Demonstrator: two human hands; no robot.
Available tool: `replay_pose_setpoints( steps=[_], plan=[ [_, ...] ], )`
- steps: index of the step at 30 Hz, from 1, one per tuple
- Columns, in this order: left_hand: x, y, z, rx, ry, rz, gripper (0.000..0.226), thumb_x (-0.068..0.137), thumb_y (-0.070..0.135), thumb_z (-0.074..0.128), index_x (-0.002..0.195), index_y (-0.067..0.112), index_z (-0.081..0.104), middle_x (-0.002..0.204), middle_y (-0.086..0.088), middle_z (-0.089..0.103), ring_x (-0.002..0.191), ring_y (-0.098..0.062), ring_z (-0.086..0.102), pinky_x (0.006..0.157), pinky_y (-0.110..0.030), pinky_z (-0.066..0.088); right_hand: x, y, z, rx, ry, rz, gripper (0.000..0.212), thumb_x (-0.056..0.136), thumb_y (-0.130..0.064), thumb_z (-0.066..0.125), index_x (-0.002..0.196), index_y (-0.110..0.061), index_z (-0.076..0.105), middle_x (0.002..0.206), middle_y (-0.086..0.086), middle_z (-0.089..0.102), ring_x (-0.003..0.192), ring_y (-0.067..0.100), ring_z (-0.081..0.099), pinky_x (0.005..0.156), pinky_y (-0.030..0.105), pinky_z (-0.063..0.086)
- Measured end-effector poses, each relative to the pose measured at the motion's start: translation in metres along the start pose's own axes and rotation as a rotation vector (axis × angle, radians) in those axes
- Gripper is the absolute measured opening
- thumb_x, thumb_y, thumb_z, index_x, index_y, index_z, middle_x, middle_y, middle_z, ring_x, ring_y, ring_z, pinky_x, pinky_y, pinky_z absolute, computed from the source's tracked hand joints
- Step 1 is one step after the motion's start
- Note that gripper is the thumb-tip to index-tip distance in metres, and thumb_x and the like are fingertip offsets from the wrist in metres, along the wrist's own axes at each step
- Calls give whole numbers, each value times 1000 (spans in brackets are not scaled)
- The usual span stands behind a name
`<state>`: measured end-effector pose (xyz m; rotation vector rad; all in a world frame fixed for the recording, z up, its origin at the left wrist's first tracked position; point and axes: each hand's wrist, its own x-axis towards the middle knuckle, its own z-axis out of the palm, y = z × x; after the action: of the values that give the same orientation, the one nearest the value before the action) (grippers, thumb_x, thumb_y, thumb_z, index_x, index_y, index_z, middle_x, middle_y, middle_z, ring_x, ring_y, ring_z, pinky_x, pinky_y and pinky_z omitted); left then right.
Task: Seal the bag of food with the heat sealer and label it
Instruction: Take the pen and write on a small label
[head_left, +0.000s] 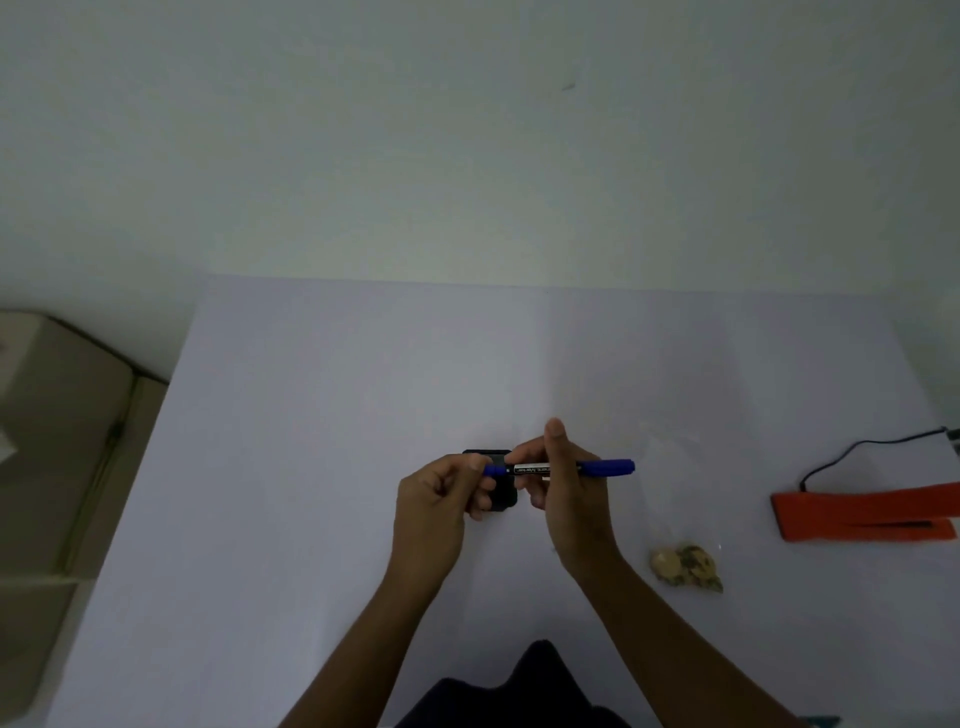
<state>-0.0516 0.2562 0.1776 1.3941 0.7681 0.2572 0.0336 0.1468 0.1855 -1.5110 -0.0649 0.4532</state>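
A blue marker (605, 466) lies level above the middle of the white table (311, 415). My right hand (563, 493) grips its barrel, thumb pointing up. My left hand (441, 493) pinches the marker's left end between curled fingers. A small black object (501, 496) sits under and between my hands, partly hidden. The clear bag (675, 499) lies flat to the right, with food (685, 566) bunched at its near end. The orange heat sealer (862, 512) rests at the table's right edge, its black cord (852, 447) running off to the right.
A beige box-like object (57, 441) stands off the table's left edge. A plain pale wall (467, 130) rises behind the table. My dark clothing (519, 691) shows at the near edge.
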Motion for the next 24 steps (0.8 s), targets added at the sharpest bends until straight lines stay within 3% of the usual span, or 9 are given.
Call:
replay_pose_setpoints(
  steps=[4, 8, 11, 13, 16, 18, 21, 23, 24],
  plan=[
    [4, 7, 2, -6, -54, 5, 24, 100, 16, 51, 92, 11, 74, 69, -3, 70, 57, -11, 60, 56, -20, 51, 4, -2, 11, -12, 70, 12, 48, 105, -26, 42, 70, -3, 66, 53, -2, 62, 47, 6, 56, 47, 14, 43],
    [13, 8, 4, -59, -86, -90, 36, 99, 29, 51, 75, 7, 68, 60, -3, 56, 54, -10, 47, 55, -20, 45, 9, 3, 22, -45, 162, 0, 45, 105, -16, 42, 63, -8, 59, 50, 2, 56, 47, 11, 54, 50, 19, 47],
    [24, 7, 5, -69, -98, -154, 43, 99, 34, 51, 68, 4, 57, 55, -1, 48, 51, -10, 46, 63, -24, 52, 14, 12, 32, -70, 204, -5, 44, 103, -7, 42, 61, -10, 54, 48, -2, 55, 45, 7, 53, 50, 19, 47],
    [32, 6, 2, -67, -123, -181, 44, 99, 35, 51, 66, 6, 54, 54, -1, 46, 50, -12, 42, 64, -30, 50, 19, 20, 35, -74, 200, -3, 43, 103, -7, 42, 62, -9, 55, 50, 0, 56, 46, 8, 53, 51, 19, 48],
    [47, -1, -6, -21, -150, -172, 47, 99, 33, 52, 68, -2, 56, 54, -2, 48, 47, -9, 39, 54, -25, 42, 28, 29, 30, -99, 73, 9, 37, 104, -10, 44, 70, -6, 58, 57, 5, 58, 49, 8, 54, 51, 18, 47],
    [60, -7, -11, 135, -97, -83, 46, 99, 30, 53, 71, -5, 63, 55, 0, 55, 46, -5, 44, 52, -18, 40, 36, 42, 24, -123, -26, 51, 30, 102, -22, 51, 77, -11, 64, 64, 5, 59, 55, 8, 54, 52, 19, 45],
    [82, -18, -19, 477, 50, 144, 35, 99, 23, 55, 69, 7, 65, 58, 3, 60, 47, -3, 50, 53, -9, 40, 42, 71, 7, -82, 69, 162, 31, 90, -47, 55, 89, -19, 67, 76, 4, 59, 65, 8, 53, 57, 19, 43],
    [95, -30, -24, 641, 88, 183, 30, 99, 22, 55, 76, 7, 66, 63, -2, 63, 52, -7, 54, 56, -13, 45, 40, 93, -6, -181, 175, 192, 36, 95, -47, 49, 95, -14, 64, 81, 0, 59, 71, 9, 54, 65, 19, 43],
    [100, -38, -26, 713, 76, 162, 30, 99, 23, 55, 79, 5, 67, 66, -5, 64, 56, -14, 58, 58, -22, 51, 38, 102, -11, -266, 207, 211, 34, 98, -44, 50, 97, -13, 63, 81, -1, 59, 73, 12, 55, 66, 21, 44]
  ],
)
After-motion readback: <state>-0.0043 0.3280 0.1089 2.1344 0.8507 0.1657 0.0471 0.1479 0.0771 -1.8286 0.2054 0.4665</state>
